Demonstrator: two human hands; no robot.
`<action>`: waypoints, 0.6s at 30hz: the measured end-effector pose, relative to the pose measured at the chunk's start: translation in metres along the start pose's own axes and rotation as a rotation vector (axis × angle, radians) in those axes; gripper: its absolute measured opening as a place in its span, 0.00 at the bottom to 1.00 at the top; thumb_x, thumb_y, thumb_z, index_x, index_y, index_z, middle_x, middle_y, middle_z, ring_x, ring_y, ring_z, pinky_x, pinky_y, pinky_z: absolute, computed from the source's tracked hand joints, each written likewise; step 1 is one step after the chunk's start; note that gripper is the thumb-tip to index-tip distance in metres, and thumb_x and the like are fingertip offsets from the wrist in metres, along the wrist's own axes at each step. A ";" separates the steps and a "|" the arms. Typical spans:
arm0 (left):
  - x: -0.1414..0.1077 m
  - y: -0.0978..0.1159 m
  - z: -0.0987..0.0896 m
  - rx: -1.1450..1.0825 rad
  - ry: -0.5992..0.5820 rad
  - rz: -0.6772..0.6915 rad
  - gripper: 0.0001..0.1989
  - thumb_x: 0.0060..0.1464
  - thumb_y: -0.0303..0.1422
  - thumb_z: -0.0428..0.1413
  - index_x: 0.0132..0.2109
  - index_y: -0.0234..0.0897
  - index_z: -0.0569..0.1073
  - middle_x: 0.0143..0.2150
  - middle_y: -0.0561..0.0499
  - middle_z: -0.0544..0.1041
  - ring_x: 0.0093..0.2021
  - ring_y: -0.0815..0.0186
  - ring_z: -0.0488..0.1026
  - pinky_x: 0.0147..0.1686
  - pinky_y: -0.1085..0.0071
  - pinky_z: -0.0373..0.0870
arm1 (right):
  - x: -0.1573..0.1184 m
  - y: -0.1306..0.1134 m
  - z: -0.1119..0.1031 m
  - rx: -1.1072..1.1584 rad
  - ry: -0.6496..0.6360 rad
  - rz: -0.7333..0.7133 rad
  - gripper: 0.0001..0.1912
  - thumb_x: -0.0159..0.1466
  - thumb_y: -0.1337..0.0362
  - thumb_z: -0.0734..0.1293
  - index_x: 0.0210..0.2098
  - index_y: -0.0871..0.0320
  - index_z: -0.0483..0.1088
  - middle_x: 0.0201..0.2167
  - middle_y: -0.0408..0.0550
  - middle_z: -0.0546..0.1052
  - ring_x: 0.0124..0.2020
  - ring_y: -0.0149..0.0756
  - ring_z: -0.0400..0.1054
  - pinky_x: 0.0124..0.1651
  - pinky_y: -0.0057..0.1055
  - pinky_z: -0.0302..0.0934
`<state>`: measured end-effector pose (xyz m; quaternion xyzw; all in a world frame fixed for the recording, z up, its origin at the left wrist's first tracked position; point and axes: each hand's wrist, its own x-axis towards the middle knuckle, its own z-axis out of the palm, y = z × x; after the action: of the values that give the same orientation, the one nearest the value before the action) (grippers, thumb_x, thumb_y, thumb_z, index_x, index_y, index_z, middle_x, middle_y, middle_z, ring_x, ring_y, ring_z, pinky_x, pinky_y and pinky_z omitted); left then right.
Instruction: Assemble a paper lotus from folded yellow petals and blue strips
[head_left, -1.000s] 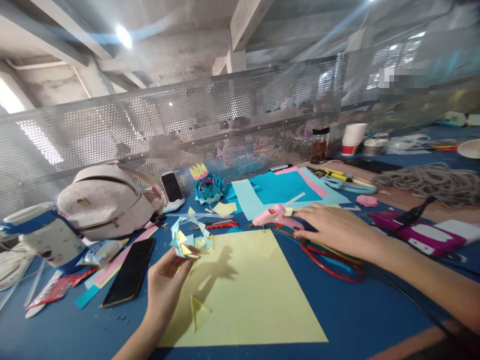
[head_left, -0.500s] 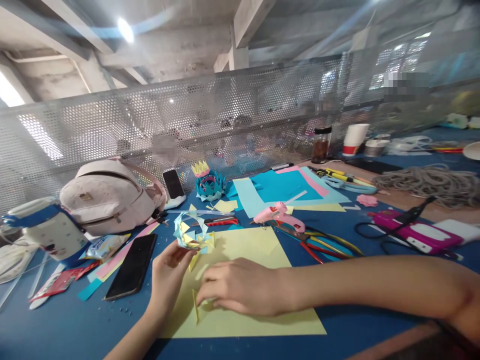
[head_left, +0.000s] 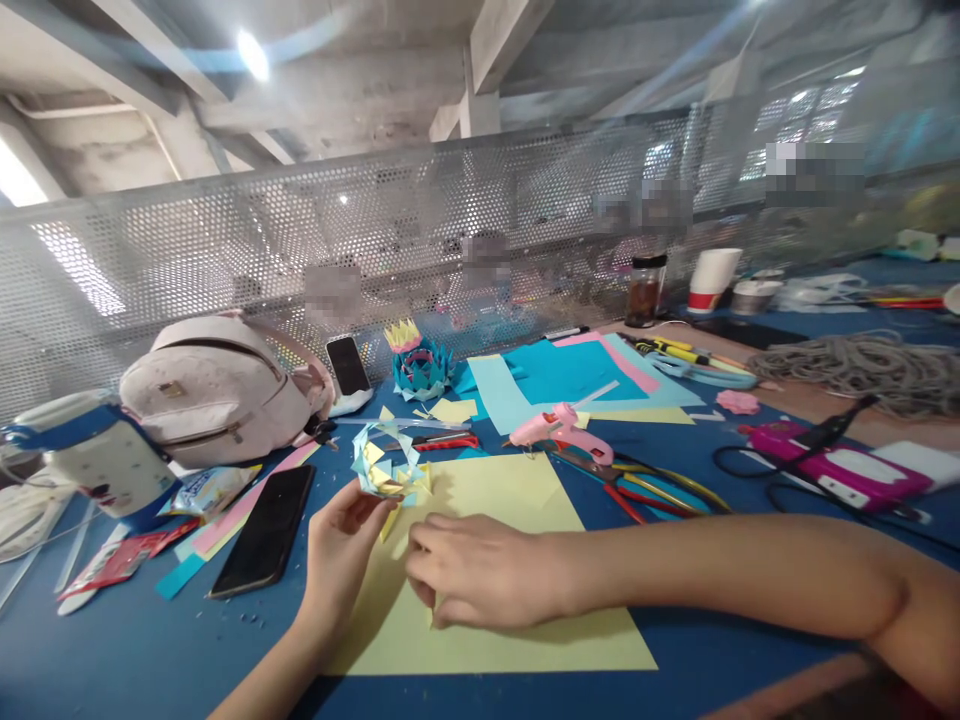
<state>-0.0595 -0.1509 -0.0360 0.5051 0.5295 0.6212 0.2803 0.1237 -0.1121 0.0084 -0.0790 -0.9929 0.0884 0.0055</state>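
Observation:
Between the fingertips of my left hand (head_left: 341,545) is a ring of folded light-blue and yellow paper (head_left: 382,465), held upright over the upper left part of a yellow sheet (head_left: 525,640). My right hand (head_left: 480,570) is closed, palm down, low over the middle of that sheet. Its fingers pinch a small yellow paper piece (head_left: 432,615), of which only a thin tip shows below them. A pink glue gun (head_left: 559,432) lies beyond the sheet, beside scissors (head_left: 630,485) with red and yellow handles.
Left of the sheet are a black phone (head_left: 262,530), paper strips, a mug (head_left: 97,465) and a pale backpack (head_left: 214,390). Farther back stand a blue paper flower (head_left: 421,372) and stacked coloured paper (head_left: 562,370). A magenta device (head_left: 832,465) with a black cable lies right.
My right hand's fingers have drawn together over the small yellow piece, which has shifted right and is now mostly covered. The left hand and its paper ring have barely moved.

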 end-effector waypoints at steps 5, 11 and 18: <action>0.000 -0.001 0.000 0.008 -0.006 0.017 0.11 0.47 0.36 0.64 0.37 0.34 0.79 0.35 0.45 0.83 0.38 0.58 0.81 0.40 0.68 0.77 | -0.020 0.006 -0.003 0.197 -0.008 0.095 0.06 0.62 0.63 0.69 0.36 0.57 0.68 0.37 0.46 0.69 0.43 0.39 0.66 0.38 0.29 0.57; -0.001 -0.002 0.000 0.023 -0.004 0.022 0.11 0.47 0.35 0.64 0.37 0.34 0.79 0.36 0.45 0.83 0.38 0.58 0.81 0.39 0.69 0.77 | -0.038 0.010 -0.003 0.365 0.023 0.245 0.14 0.61 0.63 0.69 0.46 0.55 0.67 0.44 0.47 0.68 0.46 0.41 0.67 0.40 0.30 0.57; 0.001 -0.006 0.001 0.020 -0.005 0.026 0.10 0.47 0.35 0.65 0.37 0.35 0.80 0.36 0.47 0.84 0.38 0.59 0.81 0.40 0.70 0.78 | -0.038 0.014 -0.002 0.371 -0.023 0.263 0.09 0.60 0.62 0.71 0.39 0.55 0.69 0.37 0.44 0.66 0.43 0.39 0.66 0.37 0.28 0.53</action>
<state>-0.0600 -0.1486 -0.0412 0.5164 0.5283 0.6182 0.2684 0.1633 -0.1040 0.0084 -0.2043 -0.9409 0.2703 -0.0029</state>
